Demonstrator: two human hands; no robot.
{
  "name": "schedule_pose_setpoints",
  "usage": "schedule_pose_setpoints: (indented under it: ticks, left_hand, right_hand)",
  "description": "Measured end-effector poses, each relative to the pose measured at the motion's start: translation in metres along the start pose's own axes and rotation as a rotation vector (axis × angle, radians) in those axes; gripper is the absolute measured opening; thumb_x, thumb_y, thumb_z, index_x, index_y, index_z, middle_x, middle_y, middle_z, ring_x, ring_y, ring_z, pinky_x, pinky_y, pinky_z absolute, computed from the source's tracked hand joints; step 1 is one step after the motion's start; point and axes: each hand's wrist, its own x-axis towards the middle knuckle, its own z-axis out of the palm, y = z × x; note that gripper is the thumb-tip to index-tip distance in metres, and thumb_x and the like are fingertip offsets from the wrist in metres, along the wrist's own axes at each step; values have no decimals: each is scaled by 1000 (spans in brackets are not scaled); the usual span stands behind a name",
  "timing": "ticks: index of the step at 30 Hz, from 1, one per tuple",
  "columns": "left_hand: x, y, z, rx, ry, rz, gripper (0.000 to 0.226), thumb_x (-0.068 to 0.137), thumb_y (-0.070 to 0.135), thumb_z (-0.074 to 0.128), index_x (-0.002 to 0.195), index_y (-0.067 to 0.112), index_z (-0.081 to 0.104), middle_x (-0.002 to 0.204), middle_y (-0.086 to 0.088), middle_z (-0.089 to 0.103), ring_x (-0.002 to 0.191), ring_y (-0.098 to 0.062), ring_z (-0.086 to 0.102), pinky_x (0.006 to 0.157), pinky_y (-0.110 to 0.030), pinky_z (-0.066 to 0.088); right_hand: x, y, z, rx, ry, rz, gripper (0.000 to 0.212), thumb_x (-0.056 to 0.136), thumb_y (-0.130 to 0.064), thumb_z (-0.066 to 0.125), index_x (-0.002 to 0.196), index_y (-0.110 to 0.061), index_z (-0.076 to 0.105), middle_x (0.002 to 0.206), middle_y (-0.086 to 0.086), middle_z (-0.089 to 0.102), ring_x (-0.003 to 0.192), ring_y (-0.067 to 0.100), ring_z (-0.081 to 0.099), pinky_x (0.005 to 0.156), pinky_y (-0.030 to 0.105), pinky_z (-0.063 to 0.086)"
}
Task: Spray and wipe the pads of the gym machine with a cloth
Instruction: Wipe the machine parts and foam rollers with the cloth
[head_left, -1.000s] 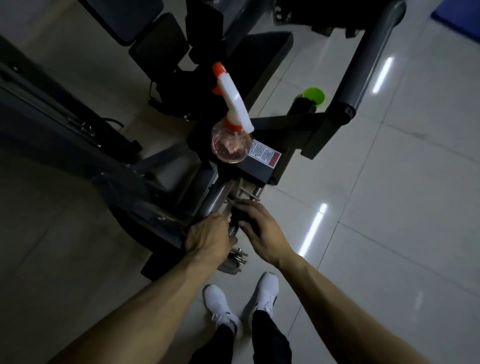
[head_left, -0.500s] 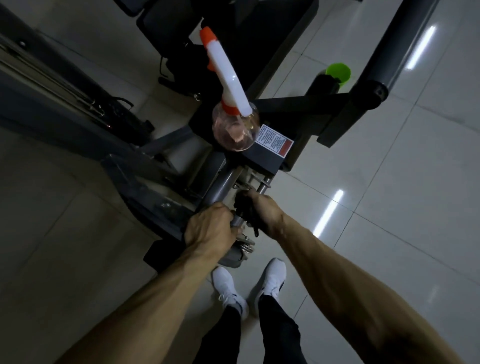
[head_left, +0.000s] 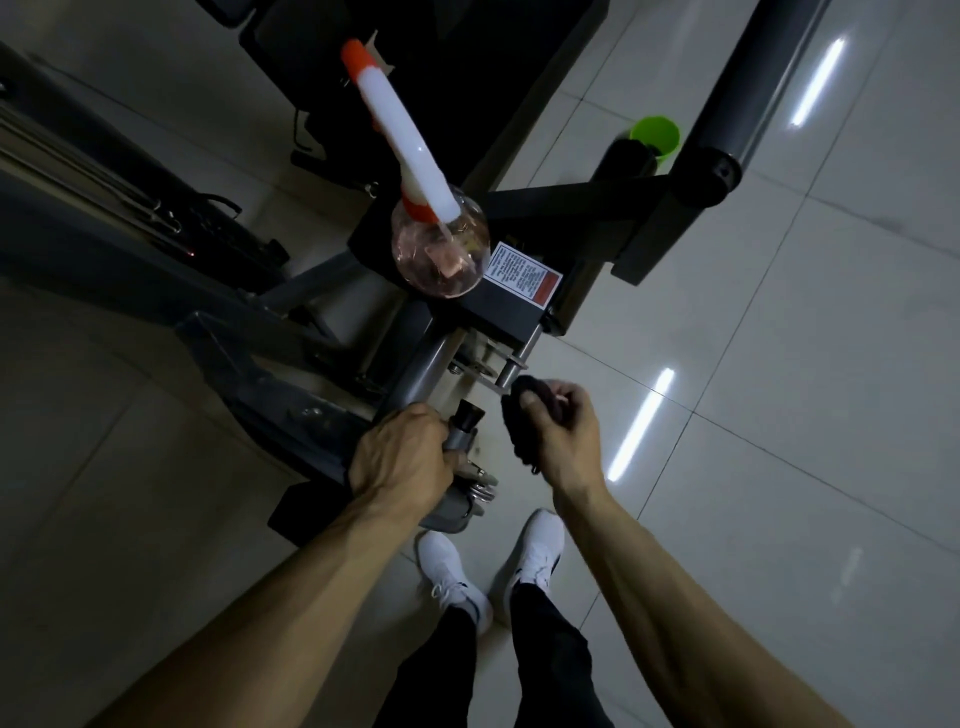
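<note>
Dark cloth (head_left: 524, 431) bunched in right hand (head_left: 563, 434) fingers; left hand (head_left: 402, 460) fingers wrapped round metal handle (head_left: 462, 434).

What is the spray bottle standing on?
The spray bottle stands on a black machine block, beside a warning sticker. The patch right under the bottle is hidden by it.

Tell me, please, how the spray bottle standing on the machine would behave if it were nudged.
The spray bottle probably tips easily: its tall sprayer head rises over a rounded body, standing on a black block of the machine. The clear body with pinkish liquid looks like plastic, so probably light. Once over, that round body could roll.
</note>
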Motion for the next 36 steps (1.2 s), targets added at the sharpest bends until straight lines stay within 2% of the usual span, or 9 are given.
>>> schedule_pose_setpoints:
  ticks: [4,7,14,18,23,28,31,33,36]
  left_hand:
    - [3,-1,3,14,28,6,33,87,56,70,100,26,73,116,10,65,103,-17,66,78,-31,53]
    - [5,-1,7,-5,37,-24,38,83,60,70,102,27,70,112,10,67,103,-16,66,77,-32,54]
    - [5,-3,11,4,47,-15,38,85,59,71,103,25,71,114,10,68,103,-16,66,76,-29,49]
    - [6,-4,11,-5,27,-12,40,85,60,69,104,25,71,115,9,67,105,-18,65,77,-30,51]
    - [6,-3,9,-28,23,-3,35,85,57,71,103,26,73,115,10,66,105,-17,63,79,-31,54]
    - [4,-3,9,-16,20,-7,34,85,55,72,101,26,74,114,10,67,103,-16,64,79,-32,56]
    - [4,-2,6,-32,16,-21,31,87,53,70,101,26,73,114,10,67,103,-16,64,79,-33,55]
    - [4,-1,5,-13,25,-17,27,90,50,68,102,26,74,117,9,66,105,-17,63,80,-33,54]
    - [1,3,3,40,16,3,29,92,49,65,104,24,74,121,4,62,111,-21,61,81,-33,49]
  right_hand:
    - [20,-4,40,-156,-248,20,15,102,-26,65,101,-13,73,89,6,76,77,23,71,54,24,49]
    - [28,-11,56,-85,-284,176,26,103,-26,64,104,-3,75,97,9,79,85,22,75,61,24,56]
    - [23,2,34,-463,-192,-105,38,96,-44,64,81,-9,66,72,19,67,57,24,57,58,46,50]
    - [26,-12,44,-345,-206,5,29,105,-27,59,97,-4,74,78,10,73,46,3,57,48,22,45]
    - [20,2,27,-530,-203,-96,30,102,-36,62,82,-13,68,72,10,68,61,25,60,61,46,55]
    - [22,-17,46,-119,-224,114,21,107,-18,57,102,-2,70,89,11,71,49,2,61,46,17,46]
    - [10,19,34,-377,-202,-337,12,101,-27,60,104,-26,72,102,-2,72,87,10,69,75,32,54]
    - [6,40,27,-565,-244,-635,18,97,-20,62,111,-25,71,114,-5,66,110,14,62,95,30,47]
    - [23,29,35,-820,-332,-838,14,99,-25,59,106,-18,70,107,2,64,99,24,60,88,36,43]
